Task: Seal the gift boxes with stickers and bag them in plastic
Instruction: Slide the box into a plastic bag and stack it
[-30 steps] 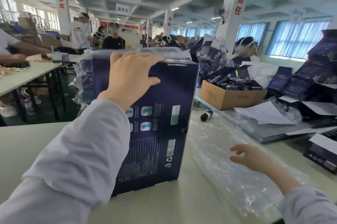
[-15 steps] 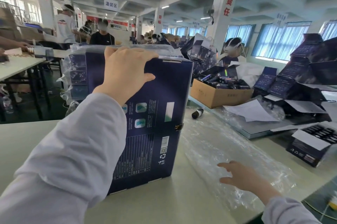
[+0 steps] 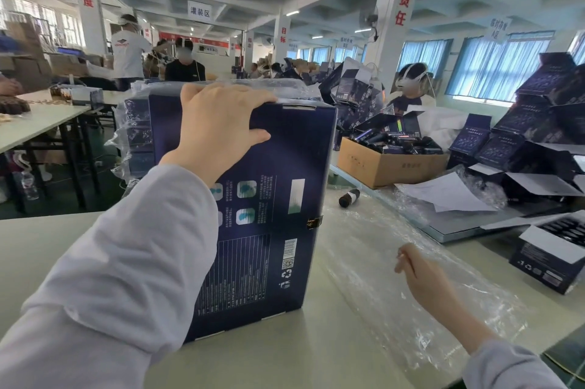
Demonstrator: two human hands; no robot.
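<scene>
A dark blue gift box (image 3: 278,198) stands upright on the pale green table (image 3: 47,249). My left hand (image 3: 218,132) grips its top edge, fingers hooked over the far side and thumb on the near face. A small gold sticker (image 3: 315,221) sits on the box's right edge. Behind the box, a clear plastic-wrapped stack of similar boxes (image 3: 136,132) shows. A pile of clear plastic bags (image 3: 373,249) lies flat to the right of the box. My right hand (image 3: 421,274) rests on that plastic, fingers loosely bent; whether it pinches the film is unclear.
A cardboard carton (image 3: 386,164) of dark bottles stands at the back right, with one loose bottle (image 3: 348,197) lying near it. Folded dark boxes (image 3: 535,135) pile up at the far right over white sheets (image 3: 443,192). A small open box (image 3: 550,249) sits right. People work at other tables.
My right hand has shifted slightly right and turned more edge-on over the plastic bags. My left hand keeps its hold on the box top. The view has tilted a little.
</scene>
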